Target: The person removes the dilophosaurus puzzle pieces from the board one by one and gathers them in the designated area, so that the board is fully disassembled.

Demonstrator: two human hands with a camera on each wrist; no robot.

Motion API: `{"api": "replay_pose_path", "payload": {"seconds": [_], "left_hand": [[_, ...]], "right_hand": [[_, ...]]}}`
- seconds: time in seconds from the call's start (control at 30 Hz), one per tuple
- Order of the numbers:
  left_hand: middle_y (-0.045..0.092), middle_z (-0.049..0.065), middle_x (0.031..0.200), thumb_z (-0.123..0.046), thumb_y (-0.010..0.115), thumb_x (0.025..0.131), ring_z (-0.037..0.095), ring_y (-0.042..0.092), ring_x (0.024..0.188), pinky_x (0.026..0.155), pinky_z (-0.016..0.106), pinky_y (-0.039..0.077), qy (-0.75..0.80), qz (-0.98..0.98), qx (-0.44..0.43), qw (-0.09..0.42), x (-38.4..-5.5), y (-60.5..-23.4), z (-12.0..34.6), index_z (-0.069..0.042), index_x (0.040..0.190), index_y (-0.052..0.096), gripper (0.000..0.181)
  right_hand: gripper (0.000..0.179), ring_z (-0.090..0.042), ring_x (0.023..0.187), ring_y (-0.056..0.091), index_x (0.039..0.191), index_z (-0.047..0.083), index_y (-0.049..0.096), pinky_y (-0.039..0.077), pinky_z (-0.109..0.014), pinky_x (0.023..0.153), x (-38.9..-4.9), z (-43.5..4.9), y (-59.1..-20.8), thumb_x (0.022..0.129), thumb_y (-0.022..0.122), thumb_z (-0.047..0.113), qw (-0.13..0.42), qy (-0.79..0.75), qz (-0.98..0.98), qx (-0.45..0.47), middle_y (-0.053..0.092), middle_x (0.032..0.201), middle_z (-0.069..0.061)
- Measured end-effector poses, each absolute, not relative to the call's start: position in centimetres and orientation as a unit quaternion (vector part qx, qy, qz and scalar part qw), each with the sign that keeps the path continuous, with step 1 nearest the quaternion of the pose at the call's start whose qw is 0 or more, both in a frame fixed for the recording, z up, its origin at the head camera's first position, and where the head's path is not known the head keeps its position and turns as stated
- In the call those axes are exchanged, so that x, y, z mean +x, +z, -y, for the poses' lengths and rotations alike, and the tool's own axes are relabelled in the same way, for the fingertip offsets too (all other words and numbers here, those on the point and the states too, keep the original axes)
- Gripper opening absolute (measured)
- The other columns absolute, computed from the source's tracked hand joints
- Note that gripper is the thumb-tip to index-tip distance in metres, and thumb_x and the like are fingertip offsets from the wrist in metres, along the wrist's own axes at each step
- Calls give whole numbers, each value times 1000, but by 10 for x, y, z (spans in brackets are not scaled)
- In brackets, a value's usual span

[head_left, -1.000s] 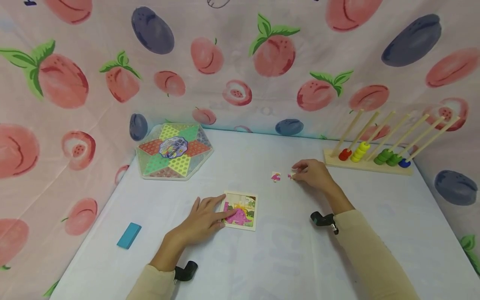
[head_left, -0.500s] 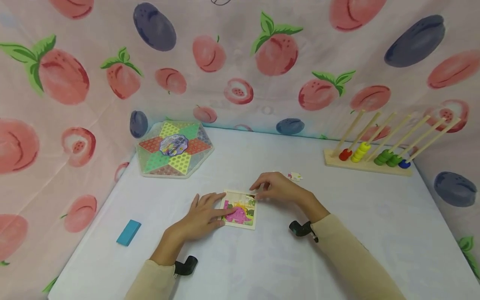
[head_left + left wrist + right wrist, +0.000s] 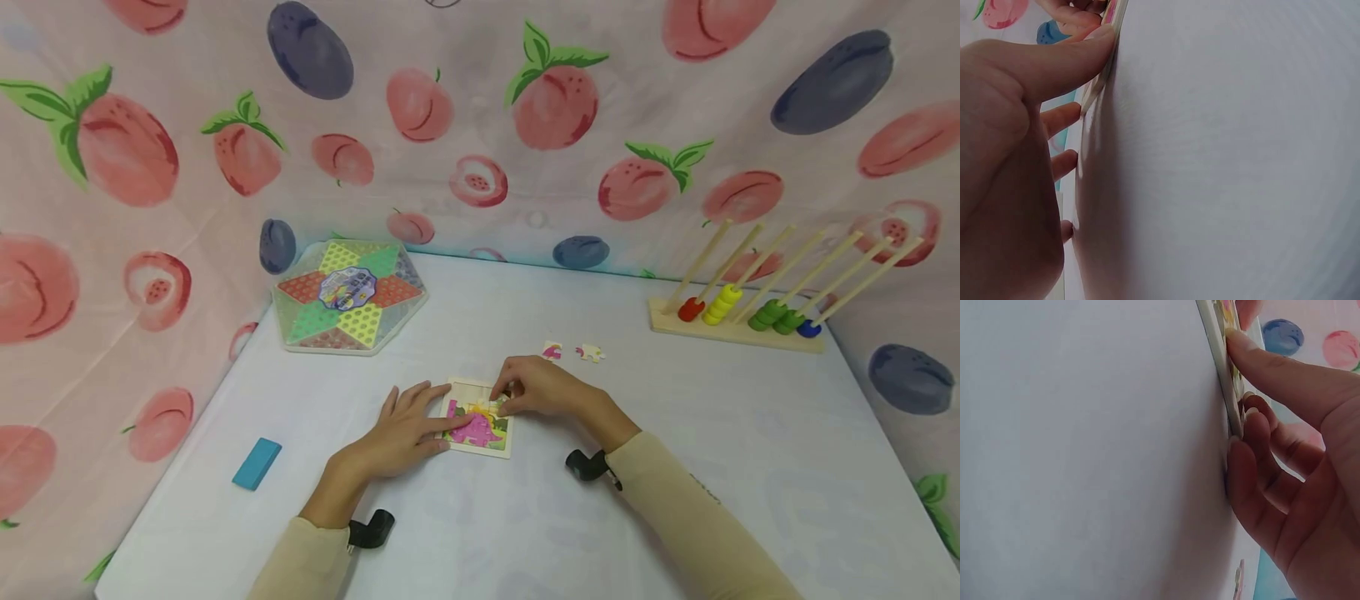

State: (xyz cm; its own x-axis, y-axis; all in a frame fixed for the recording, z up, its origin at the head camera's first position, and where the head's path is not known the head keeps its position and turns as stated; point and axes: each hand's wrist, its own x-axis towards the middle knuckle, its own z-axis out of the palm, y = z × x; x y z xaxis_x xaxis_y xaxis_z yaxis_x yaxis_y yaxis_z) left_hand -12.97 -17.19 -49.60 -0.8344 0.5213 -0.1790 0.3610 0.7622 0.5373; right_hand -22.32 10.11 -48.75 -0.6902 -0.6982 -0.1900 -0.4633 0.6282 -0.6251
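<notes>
A small square wooden jigsaw puzzle [image 3: 474, 431] with a pink dinosaur lies in a pale frame in the middle of the table; bare wood shows at its upper left. My left hand [image 3: 401, 432] lies along its left side, fingers spread, with the index finger across the dinosaur and the thumb at the frame's lower edge. My right hand [image 3: 542, 387] bends over the upper right corner, pinching a puzzle piece [image 3: 494, 406] between thumb and index finger; the hand mostly hides this piece. Two loose pieces, one mostly pink [image 3: 552, 350] and one mostly white [image 3: 591, 353], lie beyond the right hand.
At the back left stands a hexagonal Chinese checkers board [image 3: 348, 296]. A wooden peg rack [image 3: 738, 333] with coloured beads is at the back right. A blue block [image 3: 257, 463] lies at the left. Fruit-patterned cloth [image 3: 480, 108] rises behind the white tabletop [image 3: 675, 400].
My right hand has left the loose white piece and come left and nearer, onto the puzzle's upper right corner. Both loose pieces remain behind. The left hand has kept its place.
</notes>
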Motion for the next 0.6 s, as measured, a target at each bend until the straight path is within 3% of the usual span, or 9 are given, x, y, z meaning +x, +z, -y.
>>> {"api": "replay_pose_path", "payload": {"seconds": [0.4, 0.6], "left_hand": [[25, 10, 170, -31, 62, 101, 42, 11, 159, 122, 74, -1, 237, -928, 240, 160, -128, -490, 170, -37, 145, 56, 45], [25, 9, 170, -32, 61, 101, 43, 12, 159, 122, 75, 0, 236, -928, 240, 157, -127, -492, 170, -38, 145, 56, 45]], "right_hand": [[16, -10, 84, 54, 97, 24, 75, 49, -20, 74, -218, -97, -484, 85, 84, 28, 201, -270, -888, -313, 62, 108, 3], [17, -10, 82, 55, 100, 26, 74, 49, -20, 72, -218, -99, -487, 85, 83, 29, 200, -271, -888, -313, 63, 98, 6]]}}
